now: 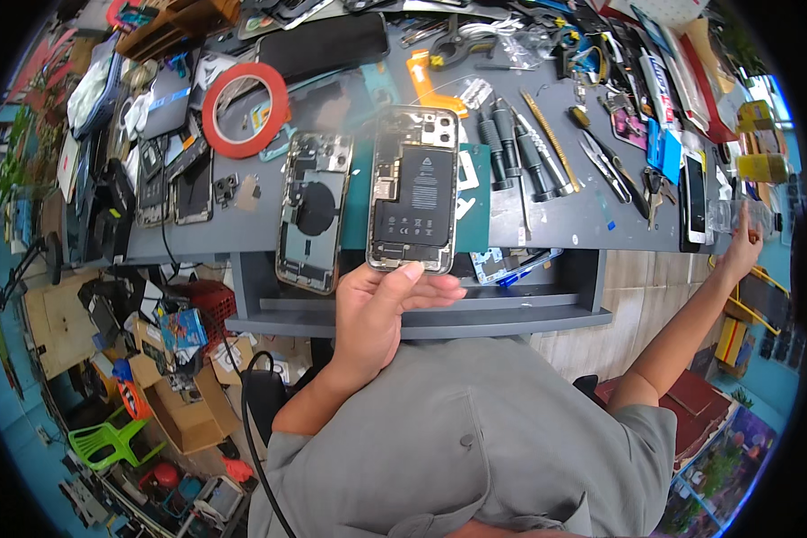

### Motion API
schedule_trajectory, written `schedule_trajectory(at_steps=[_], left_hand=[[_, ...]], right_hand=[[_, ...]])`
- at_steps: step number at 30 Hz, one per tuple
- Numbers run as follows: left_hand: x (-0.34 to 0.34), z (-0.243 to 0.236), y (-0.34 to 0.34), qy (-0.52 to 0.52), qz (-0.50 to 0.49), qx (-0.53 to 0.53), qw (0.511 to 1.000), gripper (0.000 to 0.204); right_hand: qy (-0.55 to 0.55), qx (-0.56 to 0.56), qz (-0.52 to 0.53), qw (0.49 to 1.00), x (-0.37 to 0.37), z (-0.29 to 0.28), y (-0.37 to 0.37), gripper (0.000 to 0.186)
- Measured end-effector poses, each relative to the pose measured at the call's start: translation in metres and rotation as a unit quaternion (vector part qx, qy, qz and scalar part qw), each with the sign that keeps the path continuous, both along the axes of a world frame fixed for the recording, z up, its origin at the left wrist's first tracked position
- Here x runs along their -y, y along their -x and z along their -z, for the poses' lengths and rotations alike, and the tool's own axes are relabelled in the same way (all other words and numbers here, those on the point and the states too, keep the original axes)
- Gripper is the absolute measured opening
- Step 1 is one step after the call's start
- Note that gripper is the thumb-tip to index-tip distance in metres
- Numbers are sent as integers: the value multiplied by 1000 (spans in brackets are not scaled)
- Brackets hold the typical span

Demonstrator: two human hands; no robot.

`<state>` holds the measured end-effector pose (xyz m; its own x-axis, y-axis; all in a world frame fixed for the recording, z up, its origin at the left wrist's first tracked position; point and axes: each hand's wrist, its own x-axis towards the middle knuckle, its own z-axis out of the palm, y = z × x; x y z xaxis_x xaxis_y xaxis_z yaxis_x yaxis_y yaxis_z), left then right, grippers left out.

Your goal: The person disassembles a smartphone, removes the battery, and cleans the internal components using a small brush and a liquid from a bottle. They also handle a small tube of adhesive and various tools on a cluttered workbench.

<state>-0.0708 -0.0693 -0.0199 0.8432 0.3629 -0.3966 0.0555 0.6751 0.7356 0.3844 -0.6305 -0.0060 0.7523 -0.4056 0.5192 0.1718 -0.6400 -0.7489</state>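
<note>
An opened smartphone (412, 190), its black battery and boards bare, is gripped at its bottom edge by my left hand (377, 309), thumb on top. Beside it to the left, a detached phone back housing (315, 213) with a dark round pad leans over the desk's front edge. Far to the right, my outstretched right hand (745, 247) has its fingers at a clear plastic container (735, 216) by the desk's end. One finger lies along the container and the others look curled. A white-faced phone (693, 199) lies just left of that hand.
Under the held phone lies a green mat (475, 211). Screwdrivers (511, 148), tweezers (603, 166) and a brush (601, 134) lie right of it. A red tape roll (246, 109) sits at left. Below the desk edge, an open drawer (421, 303) holds a blue-and-white part (502, 265).
</note>
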Motion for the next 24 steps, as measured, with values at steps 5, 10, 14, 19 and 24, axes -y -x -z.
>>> schedule_trajectory(at_steps=[5, 10, 14, 19, 24], left_hand=[[2, 2, 2, 4, 24, 13, 1000, 32], [1, -3, 2, 16, 25, 6, 1000, 34], [0, 0, 2, 12, 30, 22, 999, 34], [2, 9, 9, -11, 40, 56, 998, 34], [2, 15, 11, -16, 44, 112, 993, 34]], right_hand=[[-12, 37, 0, 999, -25, -4, 1, 71], [-27, 118, -121, 985, -55, -47, 13, 65], [9, 96, -195, 976, -63, -77, 17, 45], [121, 89, -325, 934, -137, -109, 58, 42], [311, 2, -507, 804, -238, -144, 130, 77]])
